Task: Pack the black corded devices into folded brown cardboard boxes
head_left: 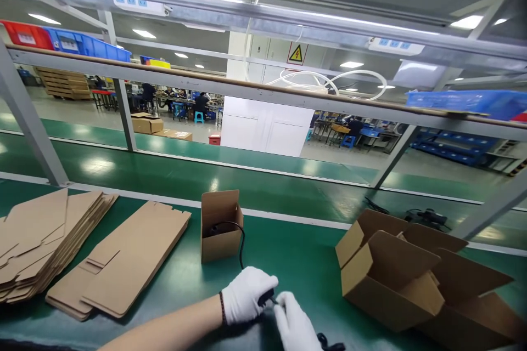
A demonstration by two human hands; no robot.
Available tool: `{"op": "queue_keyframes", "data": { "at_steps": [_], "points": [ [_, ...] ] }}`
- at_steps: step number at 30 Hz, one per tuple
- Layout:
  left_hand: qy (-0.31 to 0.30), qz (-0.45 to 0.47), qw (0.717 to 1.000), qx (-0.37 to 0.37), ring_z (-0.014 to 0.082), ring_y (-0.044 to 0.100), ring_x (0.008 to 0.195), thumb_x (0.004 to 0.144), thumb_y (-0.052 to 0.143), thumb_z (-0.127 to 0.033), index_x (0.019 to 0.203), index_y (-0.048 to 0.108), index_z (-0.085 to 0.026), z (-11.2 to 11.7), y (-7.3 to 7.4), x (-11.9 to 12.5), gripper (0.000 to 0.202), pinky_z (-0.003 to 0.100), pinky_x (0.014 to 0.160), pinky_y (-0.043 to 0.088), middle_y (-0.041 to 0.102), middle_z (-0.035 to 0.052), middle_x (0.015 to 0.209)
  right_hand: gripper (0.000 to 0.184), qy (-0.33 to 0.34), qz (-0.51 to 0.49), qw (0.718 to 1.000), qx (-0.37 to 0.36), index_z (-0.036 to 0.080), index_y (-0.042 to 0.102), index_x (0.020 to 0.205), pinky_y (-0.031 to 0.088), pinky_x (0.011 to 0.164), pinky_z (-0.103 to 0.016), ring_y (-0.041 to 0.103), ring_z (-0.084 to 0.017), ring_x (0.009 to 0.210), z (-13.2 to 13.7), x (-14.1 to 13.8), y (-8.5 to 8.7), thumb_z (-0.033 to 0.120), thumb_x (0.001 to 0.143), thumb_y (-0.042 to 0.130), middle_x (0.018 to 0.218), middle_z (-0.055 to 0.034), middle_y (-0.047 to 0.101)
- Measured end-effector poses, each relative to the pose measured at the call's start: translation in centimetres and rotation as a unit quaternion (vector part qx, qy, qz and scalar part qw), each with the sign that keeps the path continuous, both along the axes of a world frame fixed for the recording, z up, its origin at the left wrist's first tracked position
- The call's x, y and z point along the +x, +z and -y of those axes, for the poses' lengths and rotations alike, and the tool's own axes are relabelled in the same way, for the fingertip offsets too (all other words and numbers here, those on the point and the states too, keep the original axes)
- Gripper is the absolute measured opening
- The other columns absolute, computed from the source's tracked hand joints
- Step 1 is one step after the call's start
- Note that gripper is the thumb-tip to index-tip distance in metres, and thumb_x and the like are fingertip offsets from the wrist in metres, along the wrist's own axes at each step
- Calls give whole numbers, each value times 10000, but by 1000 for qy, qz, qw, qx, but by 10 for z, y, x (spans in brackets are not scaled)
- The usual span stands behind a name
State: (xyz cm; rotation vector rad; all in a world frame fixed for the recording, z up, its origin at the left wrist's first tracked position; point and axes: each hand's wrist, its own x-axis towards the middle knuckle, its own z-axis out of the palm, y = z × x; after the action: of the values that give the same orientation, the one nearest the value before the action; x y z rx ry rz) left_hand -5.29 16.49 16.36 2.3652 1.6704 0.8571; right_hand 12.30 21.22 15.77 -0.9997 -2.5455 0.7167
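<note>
My left hand [249, 293], in a white glove, is closed around a small black plug-like piece [265, 297]. Beside it, my gloved right hand [295, 324] pinches a thin black cord end that comes out of this piece. A black cable [242, 247] runs from an open cardboard box [221, 248] down towards my left hand. The box stands upright with its lid raised, and a dark object lies inside, mostly in shadow. Another black item [329, 343] shows partly beside my right hand, at the bottom edge.
Flat cardboard blanks [140, 252] lie on the green bench at left, beside a taller stack [53, 241]. Several open boxes [391, 279] crowd the right side. Behind them are black cabled items [428, 218]. A metal frame with a shelf [267, 90] spans the bench.
</note>
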Motion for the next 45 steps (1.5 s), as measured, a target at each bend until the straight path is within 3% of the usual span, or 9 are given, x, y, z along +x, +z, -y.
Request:
{"op": "queue_keyframes", "data": {
  "at_steps": [8, 13, 17, 21, 27, 30, 37, 42, 45],
  "points": [
    [10, 525, 851, -13, 211, 689, 766, 663, 815, -373, 938, 663, -120, 20, 117, -4, 404, 309, 716, 547, 712, 94, 866, 257, 116, -168, 967, -152, 209, 588, 915, 447, 592, -248, 527, -132, 620, -36, -13, 149, 459, 886, 534, 778, 2, 605],
    [61, 615, 777, 121, 213, 717, 787, 734, 776, -292, 981, 613, -135, 38, 147, -39, 335, 327, 767, 567, 732, 107, 919, 383, 188, -257, 920, -228, 184, 577, 1060, 447, 550, -252, 528, -122, 571, -27, -58, 156, 520, 885, 523, 775, -13, 607],
    [89, 691, 675, 243, 194, 713, 816, 776, 741, -312, 996, 584, -168, 37, 151, -55, 306, 320, 767, 574, 739, 85, 911, 823, 241, -330, 902, -141, 227, 494, 1313, 515, 753, -321, 613, -214, 857, 1, -103, 149, 466, 600, 828, 1122, -77, 623],
    [79, 753, 563, 330, 167, 711, 765, 790, 717, -392, 967, 559, -206, 36, 165, -60, 302, 299, 716, 584, 737, 46, 895, 427, 211, -336, 915, -72, 226, 643, 1106, 514, 832, -339, 635, -220, 864, 21, -138, 141, 323, 707, 759, 962, -42, 681],
    [50, 722, 582, 370, 171, 702, 810, 795, 721, -349, 1012, 593, -217, 40, 174, -60, 284, 318, 756, 583, 732, 61, 935, 772, 212, -466, 850, -127, 252, 427, 1391, 508, 930, -384, 599, -262, 1099, 29, -161, 132, 387, 717, 779, 1235, -82, 612],
    [45, 701, 601, 382, 176, 701, 827, 805, 714, -305, 1004, 621, -210, 44, 173, -57, 240, 332, 784, 580, 734, 68, 943, 650, 184, -500, 844, -62, 247, 491, 1342, 497, 951, -410, 585, -263, 1116, 32, -163, 132, 367, 757, 749, 1238, -99, 596],
    [47, 679, 624, 384, 177, 702, 786, 783, 732, -267, 984, 642, -201, 59, 181, -62, 230, 330, 770, 580, 737, 67, 907, 522, 122, -576, 802, -103, 263, 517, 1313, 560, 643, -249, 588, -107, 630, 30, -150, 130, 267, 821, 692, 786, 17, 601],
    [69, 761, 572, 300, 151, 696, 691, 733, 769, -310, 922, 634, -200, 63, 184, -68, 256, 266, 664, 579, 736, 31, 814, 350, 188, -489, 836, -162, 209, 680, 1096, 572, 811, -328, 664, -200, 892, 17, -153, 137, 284, 762, 752, 1001, -56, 699],
    [113, 754, 581, 285, 139, 684, 667, 714, 784, -311, 902, 640, -176, 63, 182, -69, 272, 238, 634, 567, 732, 34, 788, 332, 211, -469, 843, -156, 208, 696, 1067, 577, 807, -345, 676, -217, 884, 12, -153, 137, 277, 750, 766, 995, -61, 716]
  ]
}}
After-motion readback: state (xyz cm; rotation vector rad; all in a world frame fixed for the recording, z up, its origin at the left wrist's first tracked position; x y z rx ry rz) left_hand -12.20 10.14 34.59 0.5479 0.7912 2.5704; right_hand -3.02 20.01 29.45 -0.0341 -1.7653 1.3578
